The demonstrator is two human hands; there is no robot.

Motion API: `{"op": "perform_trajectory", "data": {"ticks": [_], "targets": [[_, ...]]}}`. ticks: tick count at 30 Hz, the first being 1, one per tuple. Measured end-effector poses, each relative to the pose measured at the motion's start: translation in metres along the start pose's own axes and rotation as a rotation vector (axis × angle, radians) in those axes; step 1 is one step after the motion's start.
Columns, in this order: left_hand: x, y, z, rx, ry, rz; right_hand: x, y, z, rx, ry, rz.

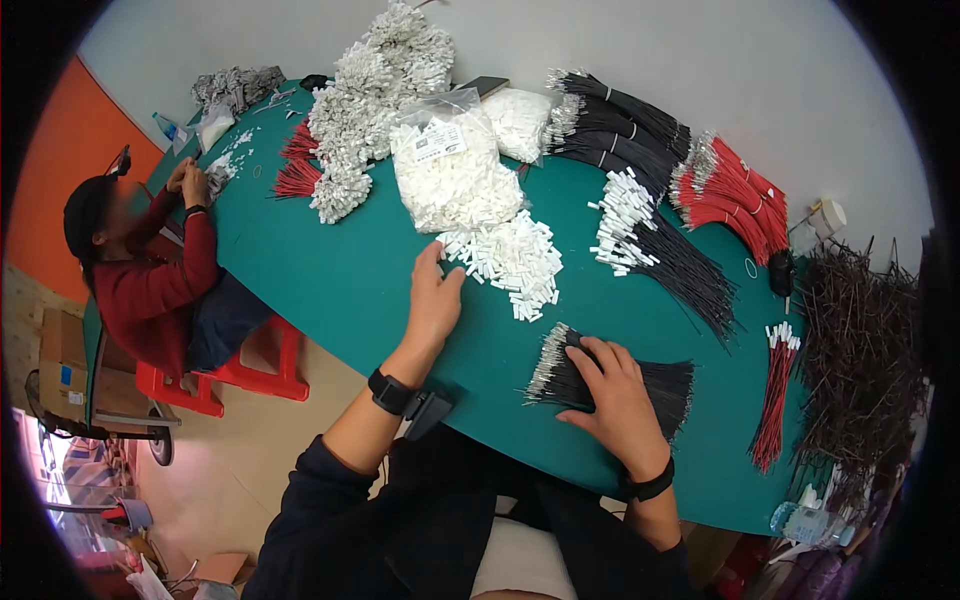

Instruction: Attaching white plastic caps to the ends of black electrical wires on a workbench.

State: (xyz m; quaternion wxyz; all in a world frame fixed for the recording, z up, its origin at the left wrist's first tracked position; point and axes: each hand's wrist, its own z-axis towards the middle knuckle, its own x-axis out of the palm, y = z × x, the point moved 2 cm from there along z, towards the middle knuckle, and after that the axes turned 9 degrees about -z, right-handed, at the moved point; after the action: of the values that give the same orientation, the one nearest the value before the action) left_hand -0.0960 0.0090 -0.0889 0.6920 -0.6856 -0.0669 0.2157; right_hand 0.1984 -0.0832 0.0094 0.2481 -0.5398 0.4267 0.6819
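Green table [340, 290] spans frame centre. Bundle of black wires [672, 383], lower centre-right, lies under right hand [617, 400], fingers spread flat on it. Left hand [432, 300], open, fingertips touching loose pile of white connectors [512, 260] at centre.

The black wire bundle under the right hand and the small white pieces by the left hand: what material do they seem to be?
Black wire bundle: likely plastic-insulated, matte, with shiny, probably metal tips. Small white pieces: probably moulded plastic, uniform blocky shapes.
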Motion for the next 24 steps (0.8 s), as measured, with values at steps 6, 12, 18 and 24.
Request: {"op": "perform_trajectory", "data": {"ticks": [6, 12, 18, 24], "targets": [[0.045, -0.008, -0.015, 0.151, -0.016, 0.005, 0.001, 0.001, 0.0, -0.004, -0.004, 0.007], [0.046, -0.028, -0.022, 0.374, 0.125, 0.157, -0.001, -0.001, 0.0, -0.002, -0.005, 0.022], [0.031, -0.091, -0.017, 0.625, 0.361, 0.259, -0.018, -0.018, 0.0, 0.011, -0.148, 0.155], [0.075, -0.107, -0.005, 0.893, 0.79, 0.585, -0.044, -0.033, 0.017, 0.072, -0.04, -0.027]]}}
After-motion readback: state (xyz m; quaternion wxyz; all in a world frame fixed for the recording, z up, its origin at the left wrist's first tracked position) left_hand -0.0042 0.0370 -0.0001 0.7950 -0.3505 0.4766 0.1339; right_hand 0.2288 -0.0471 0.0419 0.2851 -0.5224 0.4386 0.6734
